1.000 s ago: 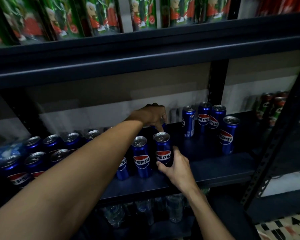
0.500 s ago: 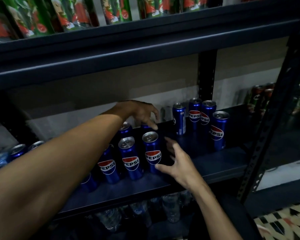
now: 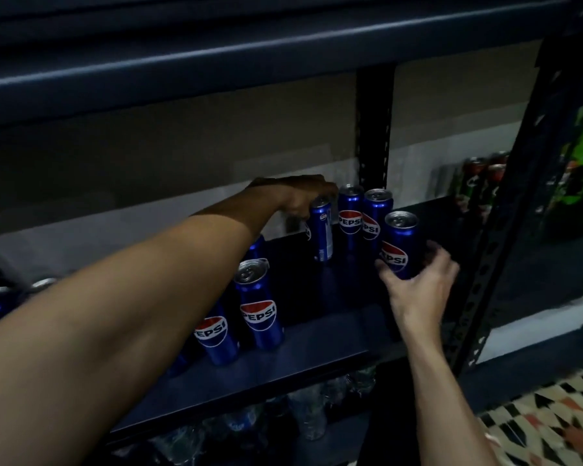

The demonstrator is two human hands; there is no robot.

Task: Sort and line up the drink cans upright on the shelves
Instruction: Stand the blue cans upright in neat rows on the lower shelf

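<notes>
Reaches toward 12 o'clock with the left hand (image 3: 297, 201), curled over the back can (image 3: 322, 237); wraps the right hand (image 3: 418, 284), at 4 o'clock of it, round the front can (image 3: 401, 243).

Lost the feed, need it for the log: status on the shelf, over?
Left hand grips rear Pepsi can at its top. Right hand wraps front Pepsi can, upright. Two more Pepsi cans stand between them.

I see my left grip (image 3: 300, 200) stretched to the back of the dark shelf (image 3: 317, 341), fingers draped over the top of the rear blue can (image 3: 321, 235); shadow hides whether it clasps. My right grip (image 3: 414, 284) curls round the front Pepsi can (image 3: 400, 245), upright, just beside two neighbouring cans (image 3: 350, 218). A nearer pair of cans (image 3: 260, 307) stands by my left forearm
</notes>
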